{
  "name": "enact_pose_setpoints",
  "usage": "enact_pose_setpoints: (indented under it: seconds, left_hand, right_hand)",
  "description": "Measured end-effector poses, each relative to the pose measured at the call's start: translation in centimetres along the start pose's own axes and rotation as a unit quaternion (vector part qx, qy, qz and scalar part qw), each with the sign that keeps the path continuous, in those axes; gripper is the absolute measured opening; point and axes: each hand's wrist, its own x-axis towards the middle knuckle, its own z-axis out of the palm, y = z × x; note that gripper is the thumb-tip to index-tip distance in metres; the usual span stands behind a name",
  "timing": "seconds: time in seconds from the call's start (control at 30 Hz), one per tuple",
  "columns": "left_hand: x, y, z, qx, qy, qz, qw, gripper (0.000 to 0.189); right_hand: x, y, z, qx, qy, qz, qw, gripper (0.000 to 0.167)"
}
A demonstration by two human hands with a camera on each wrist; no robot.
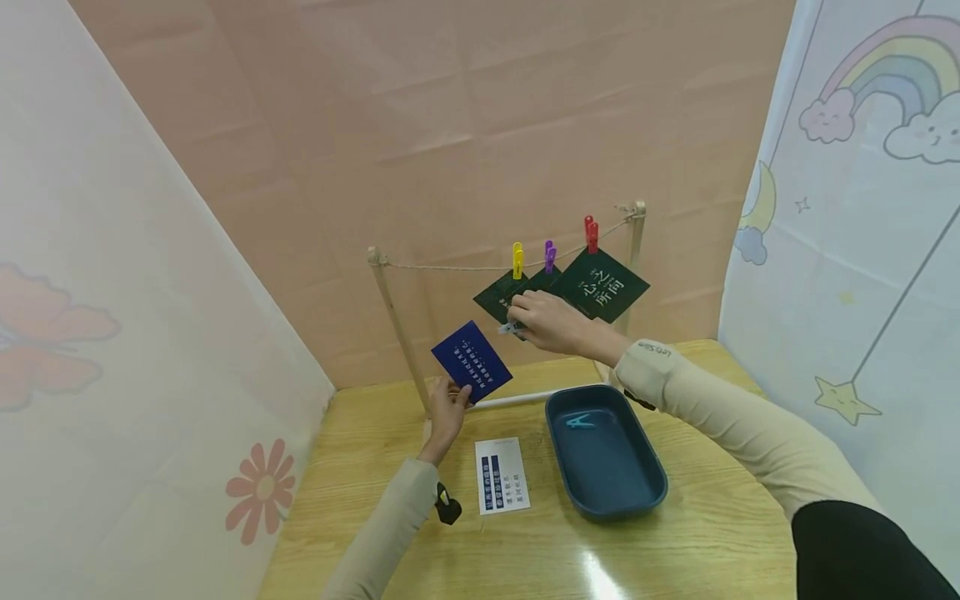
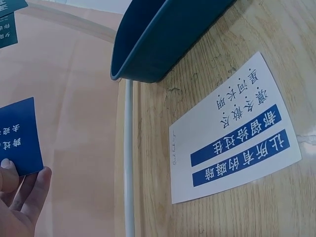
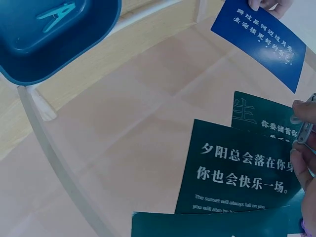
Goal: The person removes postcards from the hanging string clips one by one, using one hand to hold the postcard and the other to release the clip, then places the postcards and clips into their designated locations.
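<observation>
My left hand (image 1: pixel 447 412) pinches a blue card (image 1: pixel 472 362) with white writing by its lower corner, raised in front of the rack's left post. In my right hand (image 1: pixel 551 323) is a grey clothespin (image 3: pixel 306 129), pinched between thumb and fingers. That hand overlaps the dark green cards in the head view. Three green cards hang from the string (image 1: pixel 450 267): one under a yellow clothespin (image 1: pixel 517 261), one under a purple clothespin (image 1: pixel 550 257), and the right one (image 1: pixel 603 286) under a red clothespin (image 1: pixel 592 235).
A blue-green tray (image 1: pixel 652 492) on the wooden table holds a light blue clothespin (image 1: pixel 580 422). Left of it lies a white card (image 1: pixel 502 476) with blue bands. The string runs between two wooden posts (image 1: pixel 401 333), with a white bar (image 1: pixel 517 399) low between them.
</observation>
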Motion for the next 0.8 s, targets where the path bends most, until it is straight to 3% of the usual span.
enact_pose_setpoints:
  seconds: [0.13,0.23,0.37,0.5,0.8]
  left_hand:
    - [-0.5,1.8,-0.2,0.003,-0.009,-0.01,0.9999,0.011]
    - [-0.3,1.2,-0.3,0.016,-0.009,-0.003,0.9998,0.01]
    - [0.0,-1.0,-0.2,0.025,-0.006,0.004,0.9997,0.008]
    - [-0.2,-0.9,-0.4,0.026,-0.017,-0.018,0.9994,0.009]
    - [-0.2,-1.6,-0.8,0.022,-0.034,-0.035,0.9985,0.012]
  right_hand:
    - [-0.4,0.0,0.4,0.007,-0.025,0.017,0.9995,0.018]
    - [-0.7,-0.1,0.5,0.013,-0.042,0.03,0.9986,0.017]
    - [-1.1,-0.3,0.6,0.009,-0.065,0.039,0.9971,0.018]
    - [-1.3,-0.2,0.6,0.004,-0.083,0.044,0.9956,0.02]
    - [-1.9,0.0,0.8,0.011,-0.107,0.05,0.9929,0.023]
